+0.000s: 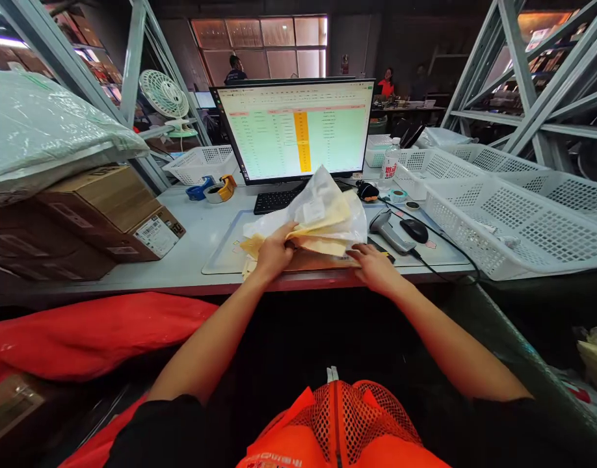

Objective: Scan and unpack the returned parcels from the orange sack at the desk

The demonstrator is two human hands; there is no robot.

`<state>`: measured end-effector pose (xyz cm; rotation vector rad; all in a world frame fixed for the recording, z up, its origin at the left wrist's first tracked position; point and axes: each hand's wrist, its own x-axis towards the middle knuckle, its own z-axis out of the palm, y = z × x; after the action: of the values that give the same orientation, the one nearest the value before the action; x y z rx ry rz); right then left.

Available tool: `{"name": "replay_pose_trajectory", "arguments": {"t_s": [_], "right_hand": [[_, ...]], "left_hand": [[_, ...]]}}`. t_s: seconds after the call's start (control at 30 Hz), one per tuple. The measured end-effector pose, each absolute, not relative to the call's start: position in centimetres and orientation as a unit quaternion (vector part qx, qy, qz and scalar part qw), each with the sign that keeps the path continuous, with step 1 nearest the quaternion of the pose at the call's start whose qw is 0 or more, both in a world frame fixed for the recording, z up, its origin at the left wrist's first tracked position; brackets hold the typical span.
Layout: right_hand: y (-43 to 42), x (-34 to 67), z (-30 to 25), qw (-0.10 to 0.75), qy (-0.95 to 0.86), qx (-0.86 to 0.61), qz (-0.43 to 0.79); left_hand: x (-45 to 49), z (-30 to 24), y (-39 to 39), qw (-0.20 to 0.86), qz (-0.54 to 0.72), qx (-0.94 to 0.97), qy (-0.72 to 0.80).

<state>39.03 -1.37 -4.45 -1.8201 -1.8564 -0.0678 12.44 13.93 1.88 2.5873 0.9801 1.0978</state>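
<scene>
A crumpled white plastic bag point(303, 207) with yellowish paper-like layers point(322, 237) lies bunched on the desk mat, in front of the keyboard. Under it shows the edge of a flat brown piece point(311, 261) with a small printed label at its right end. My left hand point(275, 252) is closed on the yellowish layers at the left side, thumb on top. At the right edge, my right hand point(374, 265) has its fingers bent around the rim of the bag; the fingertips are partly hidden.
A handheld scanner point(391, 233) and a mouse point(414, 229) lie right of the bag, with a cable trailing. White baskets point(513, 221) stand at the right. Cardboard boxes point(108, 201) are stacked left, tape rolls point(213, 190) behind. A monitor point(298, 133) stands at the back.
</scene>
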Motion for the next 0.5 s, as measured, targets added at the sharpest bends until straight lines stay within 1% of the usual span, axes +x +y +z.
{"name": "replay_pose_trajectory", "arguments": {"t_s": [0.07,0.13,0.23,0.3,0.4,0.5], "right_hand": [[0.4,38.1,-4.4,0.223,-0.697,-0.681,0.015],[1.5,38.0,-4.4,0.234,-0.688,-0.686,0.022],[2.2,38.4,-4.3,0.313,-0.673,-0.67,-0.007],[2.1,38.0,-3.7,0.37,-0.665,-0.648,-0.046],[1.5,35.8,-1.9,0.43,-0.687,-0.571,-0.132],[0.5,32.3,0.9,0.484,-0.718,-0.456,-0.205]], "left_hand": [[12.5,1.0,13.4,0.08,0.348,0.88,0.315],[12.3,0.3,12.8,0.074,0.316,0.894,0.309],[11.5,-0.4,11.7,0.059,0.272,0.912,0.3],[11.1,-0.9,11.2,0.052,0.268,0.921,0.278],[10.9,-1.5,11.1,0.043,0.299,0.911,0.279],[10.2,-1.7,11.5,0.058,0.348,0.869,0.347]]}}
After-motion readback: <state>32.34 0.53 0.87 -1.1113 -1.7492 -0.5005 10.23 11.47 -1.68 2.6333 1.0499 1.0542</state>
